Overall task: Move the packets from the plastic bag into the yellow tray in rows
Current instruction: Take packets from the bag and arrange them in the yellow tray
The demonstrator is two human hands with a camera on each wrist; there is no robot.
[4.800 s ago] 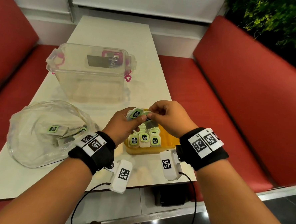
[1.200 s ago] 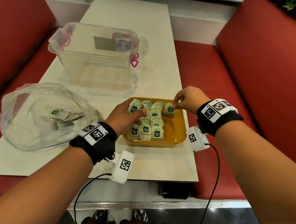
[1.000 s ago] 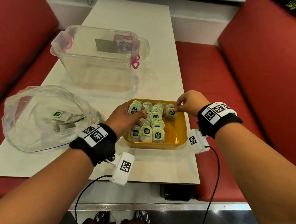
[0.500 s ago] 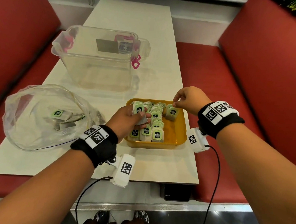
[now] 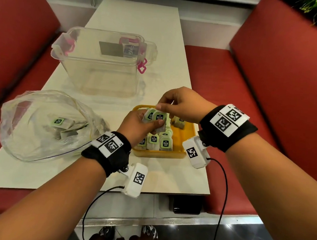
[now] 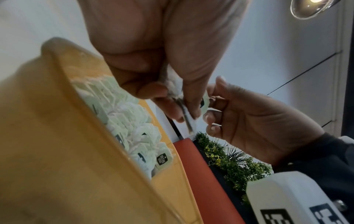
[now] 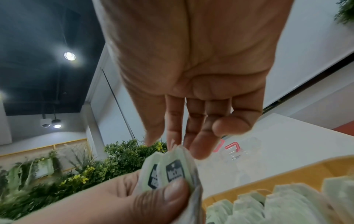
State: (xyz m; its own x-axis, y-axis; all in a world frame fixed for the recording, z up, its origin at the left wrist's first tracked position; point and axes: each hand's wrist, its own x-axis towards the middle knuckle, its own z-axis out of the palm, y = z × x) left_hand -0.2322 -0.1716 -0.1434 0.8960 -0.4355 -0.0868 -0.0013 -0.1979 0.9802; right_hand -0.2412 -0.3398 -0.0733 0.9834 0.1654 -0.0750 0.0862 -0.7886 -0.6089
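My left hand (image 5: 153, 122) hovers over the yellow tray (image 5: 159, 154) and grips a small stack of green-tagged packets (image 5: 157, 118) between thumb and fingers. My right hand (image 5: 162, 106) has come from the right and pinches the top edge of the front packet (image 7: 175, 171) in that stack. In the tray, several packets (image 5: 159, 142) stand in rows on its left side, and one packet (image 5: 179, 122) stands alone at the far right. The clear plastic bag (image 5: 28, 139) lies to the left with several packets (image 5: 58, 121) inside.
A large clear lidded container (image 5: 101, 64) with pink clasps stands behind the tray and bag. The tray sits near the table's right edge (image 5: 199, 137). Red bench seats flank the table on both sides.
My right hand left the lone packet at the tray's far right and moved left to the stack. My left hand lifted the stack slightly over the tray.
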